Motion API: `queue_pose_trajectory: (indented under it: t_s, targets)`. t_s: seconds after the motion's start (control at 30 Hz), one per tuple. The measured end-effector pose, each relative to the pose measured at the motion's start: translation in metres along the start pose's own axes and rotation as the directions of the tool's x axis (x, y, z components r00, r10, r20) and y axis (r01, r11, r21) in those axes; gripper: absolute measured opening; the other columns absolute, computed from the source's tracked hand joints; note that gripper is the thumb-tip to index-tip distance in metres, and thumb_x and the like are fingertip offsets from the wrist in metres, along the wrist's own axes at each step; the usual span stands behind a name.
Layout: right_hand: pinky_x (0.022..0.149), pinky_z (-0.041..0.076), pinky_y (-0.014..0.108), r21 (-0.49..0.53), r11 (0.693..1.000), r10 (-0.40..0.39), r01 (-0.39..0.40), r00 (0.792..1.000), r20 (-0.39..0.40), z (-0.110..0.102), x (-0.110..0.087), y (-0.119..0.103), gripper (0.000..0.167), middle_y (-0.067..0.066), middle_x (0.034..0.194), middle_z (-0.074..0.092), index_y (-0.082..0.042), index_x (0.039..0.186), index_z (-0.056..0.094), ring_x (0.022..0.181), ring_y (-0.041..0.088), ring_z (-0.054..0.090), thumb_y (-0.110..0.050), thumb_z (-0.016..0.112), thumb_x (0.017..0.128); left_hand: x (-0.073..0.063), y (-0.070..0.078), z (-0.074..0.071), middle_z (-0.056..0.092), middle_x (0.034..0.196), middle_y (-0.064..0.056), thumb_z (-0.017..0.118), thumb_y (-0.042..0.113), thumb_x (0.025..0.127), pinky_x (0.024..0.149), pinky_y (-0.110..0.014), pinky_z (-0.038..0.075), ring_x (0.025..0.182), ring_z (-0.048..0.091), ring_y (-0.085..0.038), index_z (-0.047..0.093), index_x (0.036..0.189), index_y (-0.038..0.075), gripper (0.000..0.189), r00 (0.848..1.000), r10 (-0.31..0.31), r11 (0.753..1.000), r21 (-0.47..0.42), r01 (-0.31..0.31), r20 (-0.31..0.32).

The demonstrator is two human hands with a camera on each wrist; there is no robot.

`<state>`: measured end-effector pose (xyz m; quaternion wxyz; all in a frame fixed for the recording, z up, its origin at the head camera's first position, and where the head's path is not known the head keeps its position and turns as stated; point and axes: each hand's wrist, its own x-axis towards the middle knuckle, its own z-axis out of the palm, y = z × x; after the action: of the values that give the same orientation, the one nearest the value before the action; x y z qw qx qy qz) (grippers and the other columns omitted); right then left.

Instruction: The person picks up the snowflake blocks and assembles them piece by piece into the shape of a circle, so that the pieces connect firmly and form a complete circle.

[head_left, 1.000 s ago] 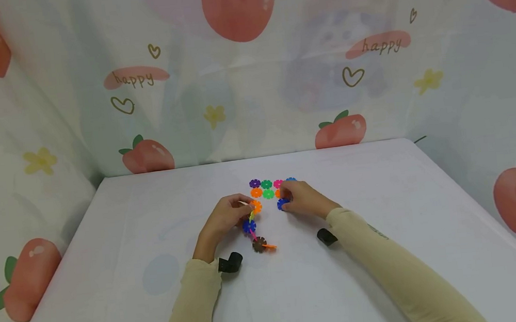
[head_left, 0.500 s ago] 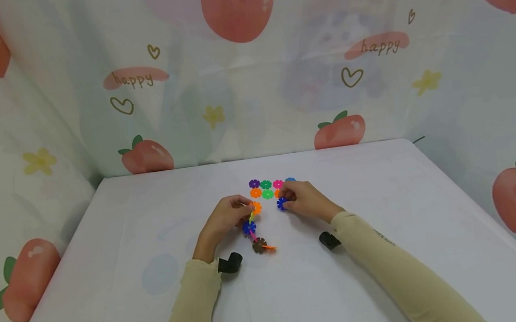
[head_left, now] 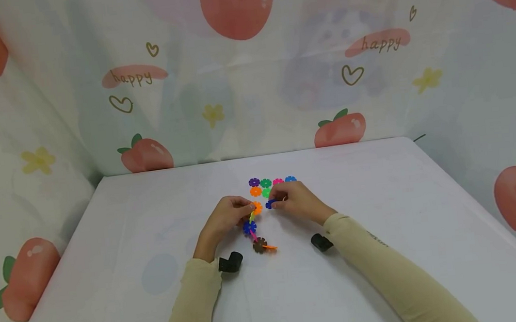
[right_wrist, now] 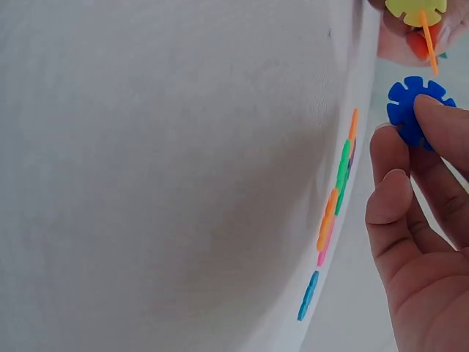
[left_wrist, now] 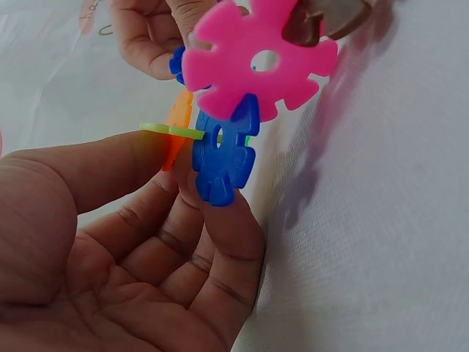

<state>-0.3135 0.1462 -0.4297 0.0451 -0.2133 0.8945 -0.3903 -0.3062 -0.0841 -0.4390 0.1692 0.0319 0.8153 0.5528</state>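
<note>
A white-covered table meets pale cloth walls printed with red fruit and "happy", and my right hand covers some of the flat loose discs. At mid-table, my left hand pinches, apparently near its yellow-green link, a bright chain of notched, flower-like discs ending in brown and orange; just beside it, my right thumb and fingers pinch one blue disc.

We log a white table. Behind it we note a pale curtain with red fruit and "happy" lettering; similar cloth flanks the table on both sides.
</note>
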Motion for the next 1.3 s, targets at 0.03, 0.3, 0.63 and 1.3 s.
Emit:
queue_pose_trajectory:
  t_s: [0.03,0.3,0.63,1.3]
  targets:
    - [0.088,0.057,0.039,0.002,1.0,-0.006,0.006,1.0,-0.002,0.001,0.001,0.0,0.005,0.002,0.094,0.072,-0.005,0.098,0.074,0.091,0.022,0.064,-0.001,0.077,0.098,0.0,0.0,0.0,0.071,0.097,-0.007,0.071,0.022,0.106,0.077,-0.029,0.052,0.086,0.061,-0.021,0.076,0.115,0.003,0.022,1.0,-0.002,1.0,0.003,0.002,0.0]
    - [0.089,0.058,0.041,0.032,0.999,-0.041,0.041,0.999,-0.01,0.004,0.001,-0.003,0.008,0.001,0.093,0.074,-0.007,0.096,0.075,0.09,0.022,0.067,0.001,0.077,0.097,0.001,0.0,0.001,0.07,0.097,-0.007,0.071,0.021,0.106,0.076,-0.028,0.053,0.086,0.061,-0.021,0.076,0.114,0.002,0.021,1.0,0.007,1.0,0.021,-0.007,0.004]
    - [0.091,0.059,0.039,-0.007,0.991,-0.135,0.135,0.991,0.011,0.006,0.004,-0.008,0.01,0.006,0.099,0.077,-0.003,0.101,0.079,0.093,0.021,0.07,0.005,0.076,0.096,0.001,0.001,0.001,0.069,0.093,-0.008,0.071,0.018,0.106,0.072,-0.027,0.051,0.082,0.06,-0.021,0.076,0.11,0.001,0.018,1.0,0.003,0.999,0.04,-0.004,0.018]
    - [0.092,0.06,0.038,-0.158,0.956,-0.245,0.248,0.969,0.039,0.012,0.01,-0.017,0.013,0.006,0.097,0.079,-0.001,0.097,0.082,0.096,0.024,0.074,0.011,0.078,0.092,0.0,0.002,0.001,0.066,0.088,-0.008,0.067,0.008,0.106,0.069,-0.027,0.049,0.077,0.056,-0.02,0.074,0.107,-0.002,0.013,1.0,0.021,0.996,0.088,-0.023,0.023]
